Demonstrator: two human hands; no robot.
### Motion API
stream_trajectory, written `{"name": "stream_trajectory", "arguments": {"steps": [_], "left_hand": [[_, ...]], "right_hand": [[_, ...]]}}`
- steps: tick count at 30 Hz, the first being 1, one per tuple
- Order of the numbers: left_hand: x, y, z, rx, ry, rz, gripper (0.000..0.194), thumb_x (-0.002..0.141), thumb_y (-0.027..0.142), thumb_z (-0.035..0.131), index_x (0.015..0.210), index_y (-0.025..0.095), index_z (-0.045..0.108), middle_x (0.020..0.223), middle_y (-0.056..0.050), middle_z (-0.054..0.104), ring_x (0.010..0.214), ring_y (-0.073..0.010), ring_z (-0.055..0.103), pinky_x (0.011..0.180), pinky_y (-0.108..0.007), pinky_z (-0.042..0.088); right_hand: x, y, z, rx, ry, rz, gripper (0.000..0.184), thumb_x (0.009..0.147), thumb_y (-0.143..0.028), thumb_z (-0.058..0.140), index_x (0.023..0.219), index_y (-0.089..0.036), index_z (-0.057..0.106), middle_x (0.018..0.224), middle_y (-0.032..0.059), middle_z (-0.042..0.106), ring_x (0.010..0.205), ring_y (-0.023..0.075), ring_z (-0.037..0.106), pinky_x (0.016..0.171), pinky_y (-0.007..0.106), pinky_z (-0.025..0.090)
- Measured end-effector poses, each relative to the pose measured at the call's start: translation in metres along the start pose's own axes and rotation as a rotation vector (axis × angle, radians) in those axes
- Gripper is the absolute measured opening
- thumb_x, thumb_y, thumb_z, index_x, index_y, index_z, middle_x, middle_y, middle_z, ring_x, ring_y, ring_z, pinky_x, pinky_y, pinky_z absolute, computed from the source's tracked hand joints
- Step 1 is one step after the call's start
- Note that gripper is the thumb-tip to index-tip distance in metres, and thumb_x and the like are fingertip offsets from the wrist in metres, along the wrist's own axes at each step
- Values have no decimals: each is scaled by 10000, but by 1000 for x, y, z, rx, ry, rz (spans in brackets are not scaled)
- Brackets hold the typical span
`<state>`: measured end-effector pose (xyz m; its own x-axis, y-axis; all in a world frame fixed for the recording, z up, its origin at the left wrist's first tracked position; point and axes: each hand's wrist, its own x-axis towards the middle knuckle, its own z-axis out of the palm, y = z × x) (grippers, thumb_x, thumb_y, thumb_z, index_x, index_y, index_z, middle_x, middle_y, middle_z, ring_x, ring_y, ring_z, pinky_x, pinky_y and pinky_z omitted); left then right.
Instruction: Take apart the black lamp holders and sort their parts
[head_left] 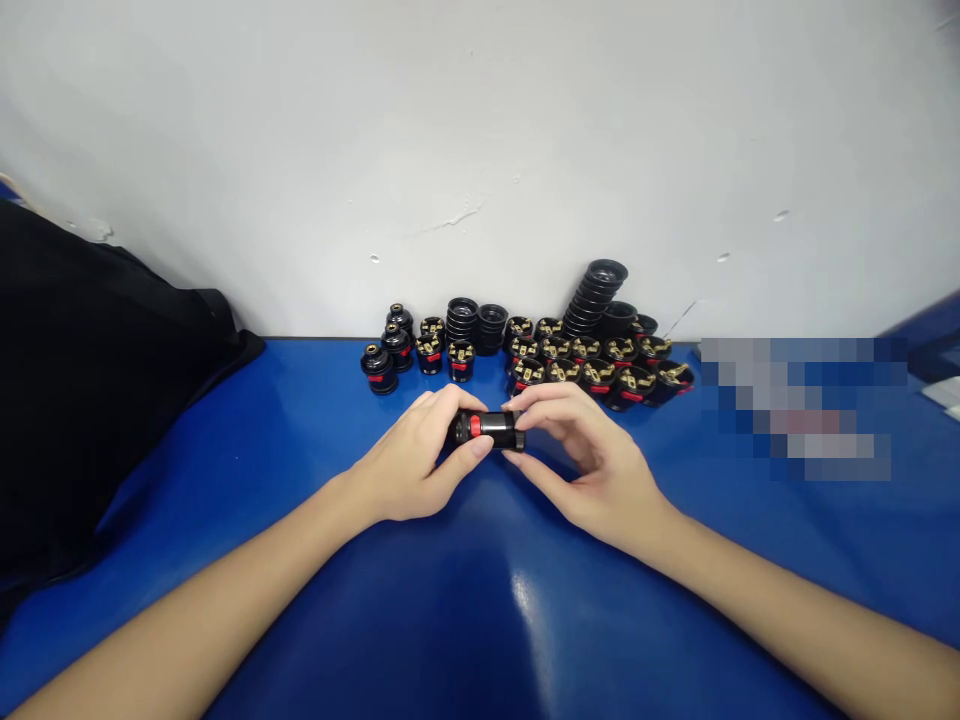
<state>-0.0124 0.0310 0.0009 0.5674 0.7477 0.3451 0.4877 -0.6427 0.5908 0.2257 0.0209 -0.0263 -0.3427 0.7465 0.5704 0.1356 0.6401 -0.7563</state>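
Observation:
A black lamp holder (493, 431) with a red switch lies sideways between my two hands, just above the blue table. My left hand (420, 450) grips its left end, thumb along the near side and fingers behind. At the other end, my right hand (589, 460) pinches a dark ring (520, 430) with thumb and fingertips. The ring sits against the holder's end; whether it is threaded on, I cannot tell. Behind the hands stand several open socket bodies (598, 376) with brass contacts and red switches. Several domed lamp holders (379, 368) stand at the left of the row.
Stacks of black threaded rings lean near the wall, a tall one (595, 298) and shorter ones (462, 322). Black cloth (97, 390) covers the table's left side. A white wall (480, 150) bounds the blue table (300, 620) at the back. A pixelated patch hides something at right.

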Motion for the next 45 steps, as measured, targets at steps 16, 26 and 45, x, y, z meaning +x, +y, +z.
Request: {"name": "stream_trajectory", "arguments": {"steps": [16,26,45], "left_hand": [[-1,-2,-1,38,13,-7,230,1082,397,506,1204,204,533,1102,-76,670,966,-238,640,891,-415,512],[-2,-2,0,38,-17,-2,218,1077,385,516,1210,214,531,1104,-73,661,972,-239,627,905,-425,517],[-1,-3,0,34,-9,-3,216,1080,379,516,1211,208,536,1100,-59,651,965,-226,619,897,-394,505]], "right_hand": [[4,3,-2,24,136,78,310,956,-289,790,1240,-314,666,1212,63,646,1125,236,705,964,412,671],[37,-18,-19,-311,126,-8,118,1014,-291,696,1128,-278,671,1285,89,735,1162,283,730,1020,476,619],[134,45,-24,-698,-53,-190,109,976,-143,670,956,-156,776,1106,169,735,1007,319,711,988,516,581]]}}
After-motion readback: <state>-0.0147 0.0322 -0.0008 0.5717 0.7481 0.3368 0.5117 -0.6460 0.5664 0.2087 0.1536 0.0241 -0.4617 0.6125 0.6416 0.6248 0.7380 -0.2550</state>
